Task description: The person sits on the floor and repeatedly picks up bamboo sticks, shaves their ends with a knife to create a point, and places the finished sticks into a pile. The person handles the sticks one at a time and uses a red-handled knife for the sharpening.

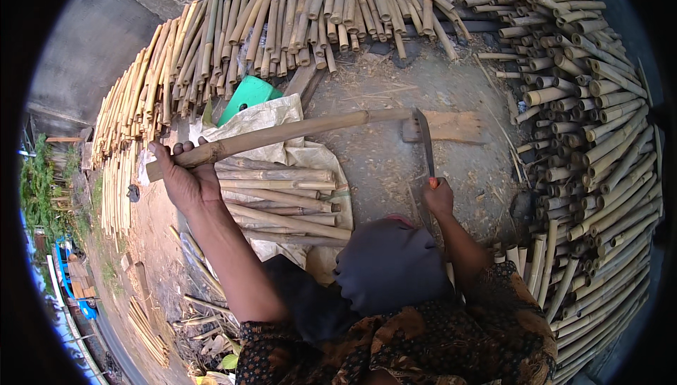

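Note:
A bamboo pole (282, 133) stretches across the middle of the view, its left end raised in my left hand (192, 177). The fingers of that hand curl around the pole from beneath. At the pole's right end, a machete (426, 138) with a dark, slightly curved blade touches or overlaps the tip. My right hand (438, 198) grips its orange-red handle. Just past the blade lies a flat wooden block (455, 127) on the ground; whether the pole rests on it I cannot tell. Below the pole, several cut bamboo pieces (282, 194) lie on a pale woven sack (343, 205).
Long bamboo stacks line the far side (282, 22) and the right side (606, 152). A green plastic container (249, 98) stands beyond the pole. Shavings litter the concrete ground (374, 163). My dark-covered knee (395, 265) rises between my arms.

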`<state>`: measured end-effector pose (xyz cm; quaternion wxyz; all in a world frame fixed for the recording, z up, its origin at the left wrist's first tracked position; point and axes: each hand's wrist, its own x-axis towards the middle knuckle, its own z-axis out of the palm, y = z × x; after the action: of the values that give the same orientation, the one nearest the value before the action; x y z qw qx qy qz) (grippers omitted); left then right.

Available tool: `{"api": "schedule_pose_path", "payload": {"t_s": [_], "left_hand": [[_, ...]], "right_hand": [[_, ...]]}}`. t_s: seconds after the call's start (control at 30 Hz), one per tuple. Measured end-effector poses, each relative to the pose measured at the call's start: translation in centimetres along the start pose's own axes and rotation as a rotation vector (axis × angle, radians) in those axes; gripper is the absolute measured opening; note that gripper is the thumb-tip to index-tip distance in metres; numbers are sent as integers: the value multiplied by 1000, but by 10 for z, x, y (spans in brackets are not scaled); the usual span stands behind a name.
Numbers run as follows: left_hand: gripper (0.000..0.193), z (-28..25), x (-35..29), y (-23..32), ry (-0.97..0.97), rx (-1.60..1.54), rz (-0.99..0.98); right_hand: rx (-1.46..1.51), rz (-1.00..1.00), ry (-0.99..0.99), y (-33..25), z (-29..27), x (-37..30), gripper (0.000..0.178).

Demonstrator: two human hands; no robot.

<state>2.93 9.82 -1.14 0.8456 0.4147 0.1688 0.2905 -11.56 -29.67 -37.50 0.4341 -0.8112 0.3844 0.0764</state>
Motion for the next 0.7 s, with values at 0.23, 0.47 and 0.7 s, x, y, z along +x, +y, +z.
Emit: {"api": "schedule_pose_path", "payload": {"t_s": [0.23,0.47,0.7], "left_hand": [[39,25,-45,-27,-41,64,-6],[19,33,-61,-26,-333,22,90],[22,23,-61,-26,-273,5,57]], "right_hand": [[260,-120,195,-55,-35,-47,27],[80,-717,-24,-125,-31,-67,26],[-40,-174,21,-79,-36,31,34]]}}
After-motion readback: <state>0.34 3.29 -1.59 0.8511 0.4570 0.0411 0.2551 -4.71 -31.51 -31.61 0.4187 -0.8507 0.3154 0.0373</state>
